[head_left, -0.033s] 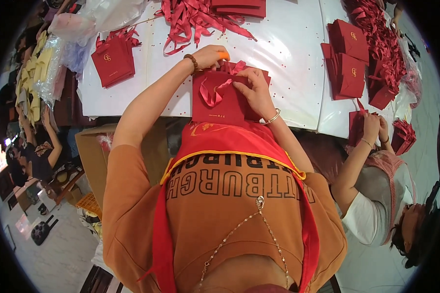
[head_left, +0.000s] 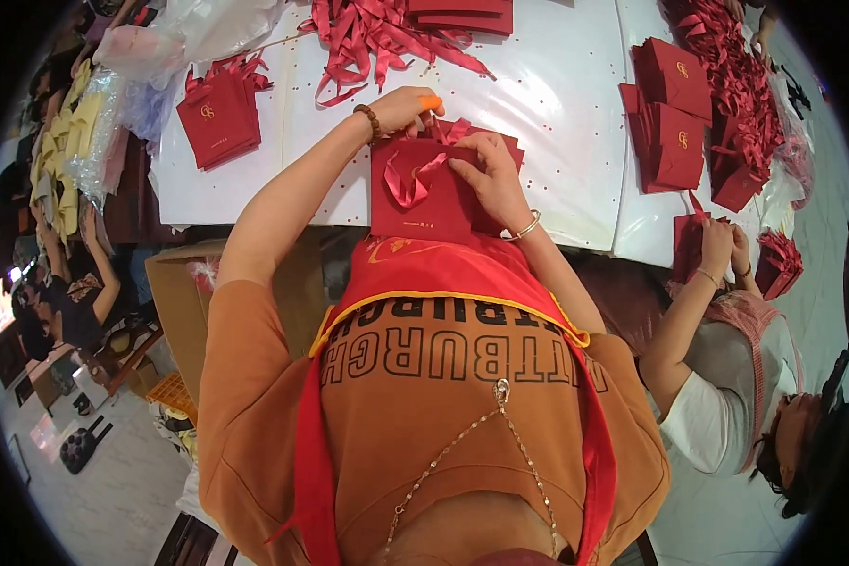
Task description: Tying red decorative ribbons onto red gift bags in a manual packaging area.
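Note:
A red paper gift bag (head_left: 420,203) with gold print lies at the table's near edge, on top of more red bags. One pink-red ribbon loop (head_left: 408,184) hangs over its front. At the bag's upper edge my left hand (head_left: 404,111) is closed, fingers bent down on a red ribbon (head_left: 441,130); the fingertips are partly hidden. An orange cover (head_left: 430,103) sits on one of its fingers. My right hand (head_left: 492,177) grips the bag's upper right edge between thumb and fingers, close to the ribbon.
Loose red ribbons (head_left: 363,42) and stacked red bags (head_left: 462,14) lie at the far side. More bags stand at left (head_left: 219,118) and right (head_left: 677,141). Small red dots scatter over the white table (head_left: 557,123). A co-worker's hands (head_left: 722,247) handle a bag at right.
The fingers of my left hand have shifted up very slightly at the bag's top edge. My right hand and the bag look the same.

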Tool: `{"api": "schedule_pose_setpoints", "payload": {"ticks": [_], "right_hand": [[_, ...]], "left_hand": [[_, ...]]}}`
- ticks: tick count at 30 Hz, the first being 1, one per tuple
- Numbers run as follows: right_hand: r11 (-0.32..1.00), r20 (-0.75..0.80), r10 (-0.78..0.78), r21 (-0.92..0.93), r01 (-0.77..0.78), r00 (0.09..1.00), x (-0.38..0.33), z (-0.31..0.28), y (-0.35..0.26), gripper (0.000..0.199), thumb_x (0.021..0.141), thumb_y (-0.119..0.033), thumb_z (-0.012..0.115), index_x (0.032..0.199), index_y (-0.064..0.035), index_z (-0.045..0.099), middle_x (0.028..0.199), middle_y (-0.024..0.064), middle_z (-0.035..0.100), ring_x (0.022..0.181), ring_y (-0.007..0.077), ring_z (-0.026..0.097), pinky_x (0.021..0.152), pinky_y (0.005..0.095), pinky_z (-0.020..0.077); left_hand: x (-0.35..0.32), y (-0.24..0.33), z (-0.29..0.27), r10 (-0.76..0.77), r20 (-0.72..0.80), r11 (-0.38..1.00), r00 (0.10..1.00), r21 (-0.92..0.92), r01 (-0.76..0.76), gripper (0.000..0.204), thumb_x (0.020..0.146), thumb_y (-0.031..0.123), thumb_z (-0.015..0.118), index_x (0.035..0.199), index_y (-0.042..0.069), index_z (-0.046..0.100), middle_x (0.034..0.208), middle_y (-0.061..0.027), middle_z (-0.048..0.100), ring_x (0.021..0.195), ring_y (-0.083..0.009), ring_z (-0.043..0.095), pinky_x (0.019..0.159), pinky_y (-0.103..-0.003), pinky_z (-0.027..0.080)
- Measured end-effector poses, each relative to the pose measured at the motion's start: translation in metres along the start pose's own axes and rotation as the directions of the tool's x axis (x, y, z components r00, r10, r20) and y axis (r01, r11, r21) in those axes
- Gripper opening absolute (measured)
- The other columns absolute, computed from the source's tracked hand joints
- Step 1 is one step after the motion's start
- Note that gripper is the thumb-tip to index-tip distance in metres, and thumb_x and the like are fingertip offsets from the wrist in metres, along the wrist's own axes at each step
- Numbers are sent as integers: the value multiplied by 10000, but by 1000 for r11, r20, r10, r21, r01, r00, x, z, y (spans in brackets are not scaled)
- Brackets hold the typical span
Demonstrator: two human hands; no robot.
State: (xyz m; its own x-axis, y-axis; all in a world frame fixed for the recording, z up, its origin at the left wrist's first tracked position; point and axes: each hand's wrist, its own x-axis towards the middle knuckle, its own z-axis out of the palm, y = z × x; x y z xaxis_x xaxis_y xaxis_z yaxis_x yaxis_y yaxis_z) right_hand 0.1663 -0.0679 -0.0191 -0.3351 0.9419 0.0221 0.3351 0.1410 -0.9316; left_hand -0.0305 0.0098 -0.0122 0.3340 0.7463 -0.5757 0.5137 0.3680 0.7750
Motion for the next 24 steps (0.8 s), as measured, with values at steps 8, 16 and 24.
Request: {"api": "schedule_pose_setpoints", "payload": {"ticks": [8, 16, 24], "right_hand": [[988, 21, 25, 151, -28, 999, -5, 1, 3, 264, 755, -90, 640, 1000, -36, 554, 940, 103, 548, 839, 217, 529, 730, 287, 423], [985, 55, 52, 160, -60, 997, -6, -1, 1, 256, 776, -98, 621, 1012, -35, 545, 952, 94, 556, 820, 196, 533, 707, 277, 424], [989, 97, 84, 117, -95, 992, -3, -1, -8, 284, 783, -109, 614, 1044, -41, 528, 941, 87, 572, 754, 169, 525, 666, 262, 418]], "left_hand": [[7, -29, -15, -62, -226, 985, 972, 142, 95, 447, 866, 460, 441, 842, 31, 567, 653, -31, 549, 524, -103, 494, 474, -256, 386], [-20, -16, -13, 112, -27, 994, 993, -18, -112, 436, 840, 456, 483, 859, 32, 584, 583, -6, 526, 539, -73, 495, 451, -235, 352], [-16, -10, 3, 138, 50, 982, 989, 124, -144, 368, 837, 362, 532, 741, 18, 622, 585, 3, 503, 539, -73, 411, 496, -242, 339]]}}
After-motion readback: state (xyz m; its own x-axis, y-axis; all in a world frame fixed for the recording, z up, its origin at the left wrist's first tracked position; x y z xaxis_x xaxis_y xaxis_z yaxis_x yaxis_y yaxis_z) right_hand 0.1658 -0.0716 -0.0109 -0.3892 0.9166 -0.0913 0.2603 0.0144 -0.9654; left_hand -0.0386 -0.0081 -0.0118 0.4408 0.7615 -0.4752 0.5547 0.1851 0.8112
